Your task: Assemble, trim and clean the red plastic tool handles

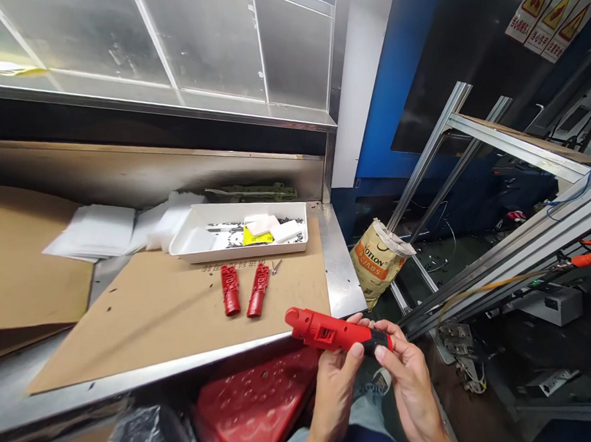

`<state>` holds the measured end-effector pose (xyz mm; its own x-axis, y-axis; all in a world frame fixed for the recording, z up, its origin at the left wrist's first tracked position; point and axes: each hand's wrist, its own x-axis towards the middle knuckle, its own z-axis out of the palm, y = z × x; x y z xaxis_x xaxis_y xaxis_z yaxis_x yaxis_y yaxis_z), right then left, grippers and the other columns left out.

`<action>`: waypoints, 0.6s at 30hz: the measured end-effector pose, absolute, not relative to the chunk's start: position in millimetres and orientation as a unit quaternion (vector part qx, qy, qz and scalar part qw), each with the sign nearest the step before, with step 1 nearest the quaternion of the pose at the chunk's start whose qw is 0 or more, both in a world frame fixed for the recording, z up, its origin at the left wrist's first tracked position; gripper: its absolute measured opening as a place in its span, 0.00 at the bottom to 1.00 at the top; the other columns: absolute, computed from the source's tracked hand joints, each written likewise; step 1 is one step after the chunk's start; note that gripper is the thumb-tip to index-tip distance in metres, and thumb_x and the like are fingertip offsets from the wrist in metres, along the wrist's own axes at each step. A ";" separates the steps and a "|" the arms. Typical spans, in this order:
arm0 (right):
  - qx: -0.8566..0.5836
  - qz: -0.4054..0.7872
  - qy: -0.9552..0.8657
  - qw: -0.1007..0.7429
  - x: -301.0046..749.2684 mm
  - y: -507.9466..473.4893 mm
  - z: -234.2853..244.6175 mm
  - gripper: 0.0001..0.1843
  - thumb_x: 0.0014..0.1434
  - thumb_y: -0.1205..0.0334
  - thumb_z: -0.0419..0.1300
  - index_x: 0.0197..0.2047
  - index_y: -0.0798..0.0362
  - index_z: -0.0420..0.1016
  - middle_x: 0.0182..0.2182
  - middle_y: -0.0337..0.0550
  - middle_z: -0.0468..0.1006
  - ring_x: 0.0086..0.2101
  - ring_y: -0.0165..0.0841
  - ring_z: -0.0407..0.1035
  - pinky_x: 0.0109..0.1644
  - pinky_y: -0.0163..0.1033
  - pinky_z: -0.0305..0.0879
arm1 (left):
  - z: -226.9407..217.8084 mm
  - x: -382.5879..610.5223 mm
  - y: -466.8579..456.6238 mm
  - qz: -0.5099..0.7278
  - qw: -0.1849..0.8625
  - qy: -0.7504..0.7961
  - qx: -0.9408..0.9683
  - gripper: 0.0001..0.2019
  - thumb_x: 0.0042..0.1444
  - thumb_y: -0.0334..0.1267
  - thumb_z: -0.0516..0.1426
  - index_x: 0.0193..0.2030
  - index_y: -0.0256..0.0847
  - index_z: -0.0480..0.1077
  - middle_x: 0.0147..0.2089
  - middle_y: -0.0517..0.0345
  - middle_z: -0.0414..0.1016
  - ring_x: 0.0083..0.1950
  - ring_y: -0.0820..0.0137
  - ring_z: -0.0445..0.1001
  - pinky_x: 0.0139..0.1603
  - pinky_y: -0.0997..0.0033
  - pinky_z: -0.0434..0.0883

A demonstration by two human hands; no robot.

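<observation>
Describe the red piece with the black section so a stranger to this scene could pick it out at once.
Find the metal bench topped with a brown cardboard sheet. In front of its right end, the left hand and right hand hold up a long red piece. Unlike the two red parts lying on the cardboard, it is off the bench, with a black section near one end.

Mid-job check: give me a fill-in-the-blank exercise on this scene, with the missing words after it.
1. The left hand and right hand hold a tool whose main colour is ____.
2. In front of the tray, the number of red shells lying on the cardboard is ____.
3. The packet among white blocks in the tray is coloured ____.
4. In the picture, the sack stands to the ____ of the table.

Missing words: red; two; yellow; right.
</observation>
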<state>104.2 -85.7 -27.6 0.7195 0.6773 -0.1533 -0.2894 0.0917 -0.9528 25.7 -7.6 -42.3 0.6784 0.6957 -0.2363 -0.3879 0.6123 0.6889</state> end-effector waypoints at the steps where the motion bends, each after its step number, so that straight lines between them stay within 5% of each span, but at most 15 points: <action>1: -0.585 0.336 -0.167 0.719 104.4 -85.9 -28.3 0.17 0.48 0.47 0.69 0.38 0.49 0.84 0.51 0.45 0.66 0.53 0.43 0.62 0.61 0.43 0.56 | -42.4 25.6 -7.7 0.314 0.862 0.250 0.310 0.27 0.45 0.50 0.69 0.52 0.43 0.75 0.52 0.50 0.79 0.59 0.54 0.72 0.63 0.57 0.66; 18: -0.623 0.280 -0.178 0.708 95.5 -86.8 -30.4 0.19 0.48 0.44 0.68 0.32 0.51 0.82 0.47 0.47 0.71 0.45 0.40 0.66 0.51 0.41 0.65 | -39.6 17.5 -15.4 0.376 0.768 0.270 0.443 0.20 0.51 0.48 0.65 0.48 0.40 0.77 0.50 0.46 0.80 0.54 0.55 0.76 0.61 0.55 0.69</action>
